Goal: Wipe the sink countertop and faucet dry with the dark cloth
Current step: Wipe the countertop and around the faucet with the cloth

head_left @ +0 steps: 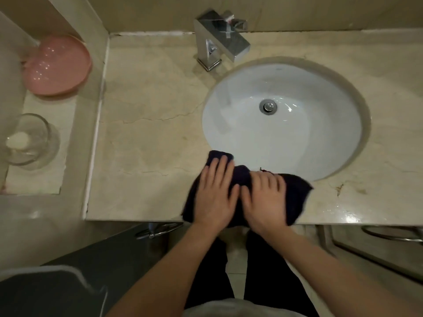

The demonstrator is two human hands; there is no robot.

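- Dark cloth (295,191) lies bunched on the front strip of the counter (146,143), its near edge at the counter's lip and its far edge over the rim of the sink (283,120).
- Left hand (214,191) lies flat on the cloth's left part, fingers straight and slightly spread, tips toward the sink.
- Right hand (265,197) presses just beside it, fingers straight and close together.
- Chrome faucet (218,40) stands at the back, behind the sink's left rim.
- Far left, on a side ledge: a glass bowl (29,140), then a pink basin (58,65).
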